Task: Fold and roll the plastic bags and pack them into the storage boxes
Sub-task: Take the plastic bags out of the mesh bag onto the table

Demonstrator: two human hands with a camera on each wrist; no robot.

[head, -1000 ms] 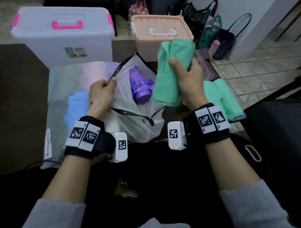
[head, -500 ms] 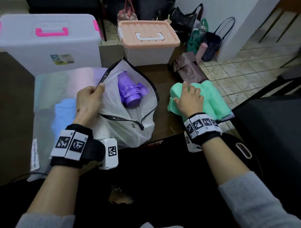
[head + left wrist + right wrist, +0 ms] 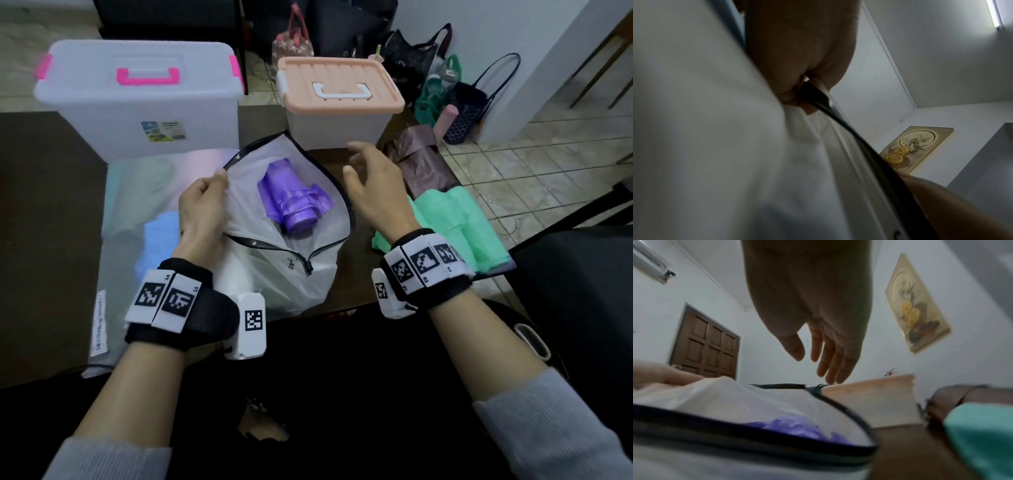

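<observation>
A white zip pouch [image 3: 274, 274] with a black zipper rim lies open on the table, and a roll of purple bags [image 3: 291, 198] sits inside it. My left hand [image 3: 205, 202] pinches the pouch's left rim [image 3: 813, 97] and holds it up. Empty, with fingers spread and relaxed, my right hand [image 3: 370, 185] hovers above the pouch's right rim [image 3: 838, 404]. Green bags [image 3: 455, 226] lie on the table to the right of that hand, with brown bags [image 3: 421, 161] behind them.
A large clear box with pink latches [image 3: 137, 99] and a smaller box with a peach lid [image 3: 339, 92] stand shut at the table's far side. A flat translucent bag [image 3: 137, 192] lies at left. Handbags [image 3: 462, 109] sit on the tiled floor beyond the table's right edge.
My right hand set the green bags down on the table at right, let go, and moved left and up towards the pouch. The left hand kept its hold on the pouch rim.
</observation>
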